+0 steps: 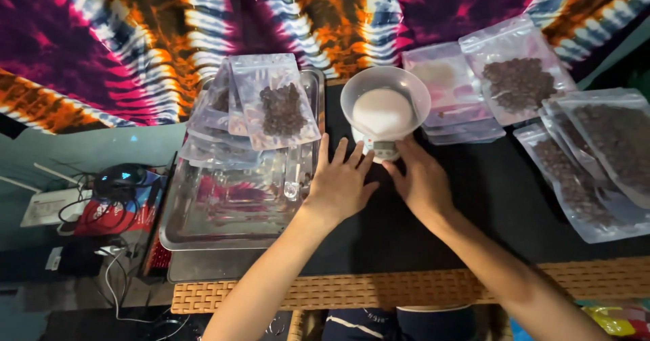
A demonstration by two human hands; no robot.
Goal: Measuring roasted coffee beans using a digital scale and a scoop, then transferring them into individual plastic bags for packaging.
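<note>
Clearly midway through a weighing-and-bagging run, judging by the piles. Across the top of the frame, a tie-dye cloth [101,50] in purple, orange and white. Below it, a black mat [487,206] over a wicker table edge [379,290]. Left of centre, a steel tray [223,212], bare along its near half, with a heap of clear pouches [274,104] stacked at its far end, the top one showing dark round pieces. At right, more filled pouches [589,158] fanned out toward the frame edge, each holding the same dark pieces; so a good many packed already. Upper centre, a small scale [382,148] carrying a clear bowl [386,104] with only a pale mass inside, no dark pieces. Left hand [338,182] flat on the mat, fingers spread, tips just beside the scale base. Right hand [423,178] open too, fingertips touching the scale's front, gripping nothing. Still to do, apparently: further weighing. Far left, cables and a black mouse [118,178].
</note>
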